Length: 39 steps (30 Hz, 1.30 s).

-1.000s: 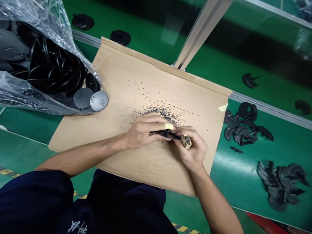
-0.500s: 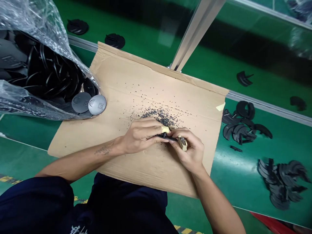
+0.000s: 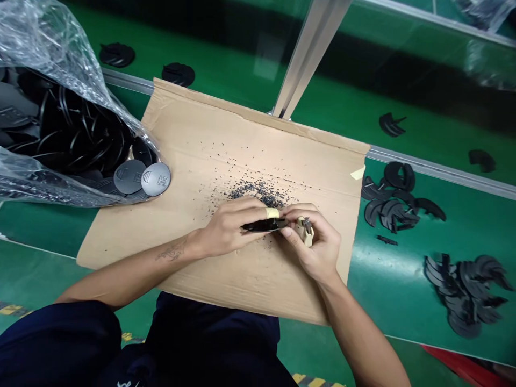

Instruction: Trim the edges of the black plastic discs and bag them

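My left hand (image 3: 236,226) is closed on a thin black plastic disc (image 3: 262,224), seen almost edge-on, with yellow tape (image 3: 273,213) around one finger. My right hand (image 3: 316,236) is closed around a small cream-coloured tool with a metal end (image 3: 305,230); its exact kind is unclear. Thumb and fingertips of that hand also meet the right edge of the disc. Just beyond the hands, tiny black plastic bits (image 3: 260,189) lie scattered over a cardboard sheet (image 3: 226,285).
A clear plastic bag (image 3: 74,40) full of black discs lies at the left, two grey-faced discs (image 3: 156,179) at its mouth. Black curved pieces lie in piles (image 3: 397,209) on the green table (image 3: 387,290) at right. A metal post (image 3: 304,59) rises behind the cardboard.
The disc has turned in my left hand, showing more of its dark side. The tool in my right hand has tilted and shifted slightly right. The camera view has shifted a little.
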Motion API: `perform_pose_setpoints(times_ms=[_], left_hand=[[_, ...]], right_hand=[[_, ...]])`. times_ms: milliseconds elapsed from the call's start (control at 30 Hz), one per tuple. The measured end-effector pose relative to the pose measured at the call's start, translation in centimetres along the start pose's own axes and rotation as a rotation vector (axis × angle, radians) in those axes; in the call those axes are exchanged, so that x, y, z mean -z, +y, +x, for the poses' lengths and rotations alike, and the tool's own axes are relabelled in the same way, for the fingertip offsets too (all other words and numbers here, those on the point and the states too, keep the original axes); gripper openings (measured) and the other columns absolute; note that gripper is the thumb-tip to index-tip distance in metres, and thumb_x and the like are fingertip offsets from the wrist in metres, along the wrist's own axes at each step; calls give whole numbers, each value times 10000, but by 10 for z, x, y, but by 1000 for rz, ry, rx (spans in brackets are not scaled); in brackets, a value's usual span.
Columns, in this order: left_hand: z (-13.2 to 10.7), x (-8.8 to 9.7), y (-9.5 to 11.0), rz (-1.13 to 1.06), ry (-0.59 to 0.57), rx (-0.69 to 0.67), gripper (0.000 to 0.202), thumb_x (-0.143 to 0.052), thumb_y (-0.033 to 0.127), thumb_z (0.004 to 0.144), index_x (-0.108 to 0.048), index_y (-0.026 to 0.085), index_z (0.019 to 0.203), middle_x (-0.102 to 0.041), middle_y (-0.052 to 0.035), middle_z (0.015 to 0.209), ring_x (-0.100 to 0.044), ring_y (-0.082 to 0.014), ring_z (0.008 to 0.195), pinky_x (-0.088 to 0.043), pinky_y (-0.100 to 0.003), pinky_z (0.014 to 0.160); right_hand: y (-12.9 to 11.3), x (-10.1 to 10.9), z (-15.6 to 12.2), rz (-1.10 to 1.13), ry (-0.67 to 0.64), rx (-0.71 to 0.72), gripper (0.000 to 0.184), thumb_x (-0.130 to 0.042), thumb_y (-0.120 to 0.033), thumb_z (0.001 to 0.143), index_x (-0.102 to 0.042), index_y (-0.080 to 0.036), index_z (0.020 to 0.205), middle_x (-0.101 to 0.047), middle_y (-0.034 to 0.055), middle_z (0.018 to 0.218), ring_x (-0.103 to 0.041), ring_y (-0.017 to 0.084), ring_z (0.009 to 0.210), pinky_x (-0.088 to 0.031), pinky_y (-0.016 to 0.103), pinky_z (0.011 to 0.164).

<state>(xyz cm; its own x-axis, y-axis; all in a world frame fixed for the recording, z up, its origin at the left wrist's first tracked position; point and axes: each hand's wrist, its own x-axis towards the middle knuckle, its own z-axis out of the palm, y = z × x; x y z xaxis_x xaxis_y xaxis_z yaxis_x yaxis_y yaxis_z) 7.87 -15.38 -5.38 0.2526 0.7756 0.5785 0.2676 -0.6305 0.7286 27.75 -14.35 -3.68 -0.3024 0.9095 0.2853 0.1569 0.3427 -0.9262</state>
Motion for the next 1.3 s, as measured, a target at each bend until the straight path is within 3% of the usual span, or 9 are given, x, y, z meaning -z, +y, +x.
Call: perform_pose_setpoints(times_ms=[167, 233, 400, 633, 800, 867, 967, 1067, 1300], left_hand=[[3, 6, 1, -331, -108, 252, 557, -465, 612, 990, -747, 151, 1126, -763, -102, 936, -706, -146, 822, -590, -258, 731], [7, 9, 0, -468, -135, 399, 545, -428, 576, 1022, -775, 157, 1048, -775, -104, 949, -726, -151, 862, -596, -255, 756], [9, 13, -3, -663, -259, 559, 261, -772, 392, 870, -763, 132, 887, -763, -72, 867, -719, -139, 789, -586, -222, 698], [5, 10, -1, -537, -247, 480, 186, -734, 311, 902, -717, 127, 872, -668, -31, 772, -593, -93, 669, -496, -195, 594], [7, 8, -3, -558, -191, 455, 426, -564, 534, 982, -750, 151, 974, -737, -89, 917, -690, -148, 831, -572, -259, 733], [6, 8, -3, -523, -172, 403, 488, -613, 608, 920, -751, 170, 1083, -749, -108, 1028, -706, -180, 933, -590, -305, 816], [4, 6, -1, -332, -90, 284, 385, -814, 430, 819, -749, 187, 1110, -756, -82, 1015, -702, -172, 932, -584, -305, 831], [3, 3, 0, -245, -27, 173, 177, -748, 248, 896, -761, 181, 1059, -763, -68, 948, -704, -146, 884, -584, -285, 801], [5, 3, -4, -243, 4, 219, 185, -721, 244, 916, -764, 173, 1081, -774, -87, 1032, -725, -152, 961, -615, -304, 860]], right_hand=[[-1, 1, -1, -12, -19, 32, 87, -722, -278, 906, -653, -228, 893, -695, 39, 876, -673, 192, 832, -566, 357, 772], [-1, 2, -2, -7, -39, 49, 90, -720, -276, 909, -644, -230, 892, -686, 34, 859, -668, 188, 817, -563, 350, 751], [4, 3, -3, -8, -118, 125, 102, -744, -222, 886, -653, -232, 930, -686, 37, 881, -668, 179, 801, -555, 327, 698], [9, 1, -5, -99, -124, 217, 172, -651, -84, 887, -664, -233, 972, -700, 50, 911, -679, 185, 810, -564, 337, 685], [5, 2, -2, -127, -1, 202, 175, -702, -102, 858, -656, -236, 961, -694, 38, 862, -683, 193, 794, -579, 352, 695], [3, 1, -2, -145, 56, 199, 160, -698, -115, 863, -655, -238, 955, -698, 39, 860, -684, 195, 785, -582, 359, 689], [2, 1, -2, -154, 61, 240, 177, -707, -108, 852, -662, -242, 959, -707, 37, 865, -690, 197, 785, -583, 360, 688], [3, 2, -4, -161, 19, 301, 231, -728, -83, 830, -674, -246, 984, -713, 35, 879, -694, 193, 786, -578, 351, 677], [-5, 20, 2, -254, 55, 266, 167, -666, -155, 894, -690, -247, 1031, -697, 17, 815, -639, 166, 685, -509, 321, 599]])
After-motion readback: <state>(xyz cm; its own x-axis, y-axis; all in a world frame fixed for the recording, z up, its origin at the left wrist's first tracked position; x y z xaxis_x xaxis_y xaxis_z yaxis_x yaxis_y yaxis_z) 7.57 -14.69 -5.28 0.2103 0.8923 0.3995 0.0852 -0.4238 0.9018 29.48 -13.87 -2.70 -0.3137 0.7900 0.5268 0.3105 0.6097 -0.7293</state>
